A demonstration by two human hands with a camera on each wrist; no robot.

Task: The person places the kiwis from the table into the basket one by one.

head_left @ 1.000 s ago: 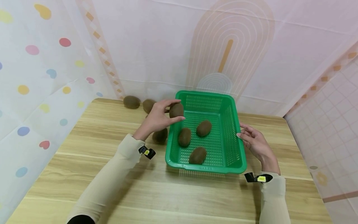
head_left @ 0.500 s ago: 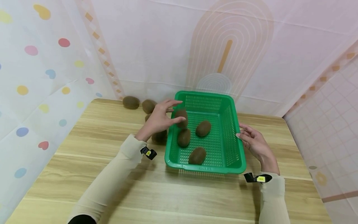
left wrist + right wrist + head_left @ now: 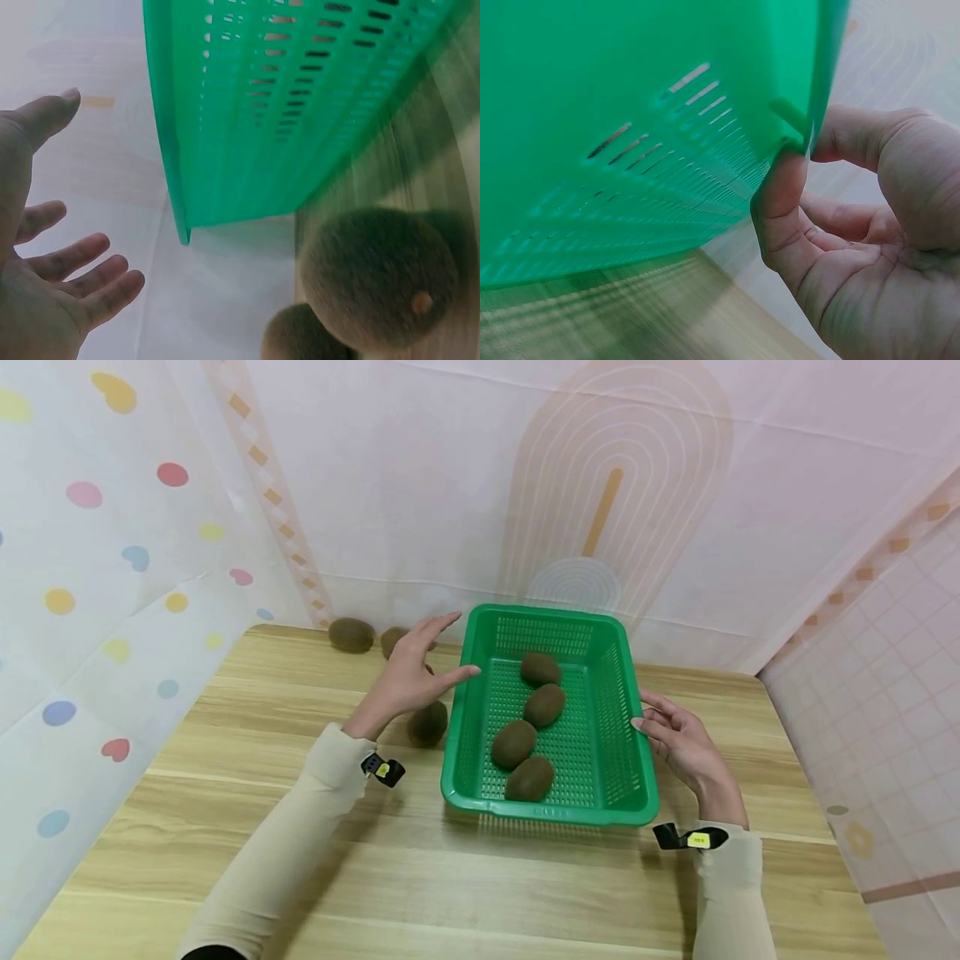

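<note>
A green plastic basket (image 3: 558,814) with slotted walls stands on the table, several brown kiwis (image 3: 544,706) lying in a rough line on its floor. Just left of its rim, my left hand (image 3: 408,677) is spread with nothing in it. The left wrist view shows its thumb and fingers well apart, beside the basket wall (image 3: 247,150). My right hand (image 3: 686,747) pinches the basket's right rim; in the right wrist view the thumb and index finger (image 3: 780,202) close on the rim's edge.
Left of the basket, a kiwi (image 3: 428,724) sits near its wall, and another kiwi (image 3: 351,634) rests at the table's back left edge. A further kiwi (image 3: 392,642) is partly behind my left hand. Patterned cloth (image 3: 420,510) hangs behind the wooden table (image 3: 375,885).
My left hand released a kiwi into the basket and drew back left past the rim. The kiwis inside shifted, one now lying near the back wall. My right hand stayed at the rim.
</note>
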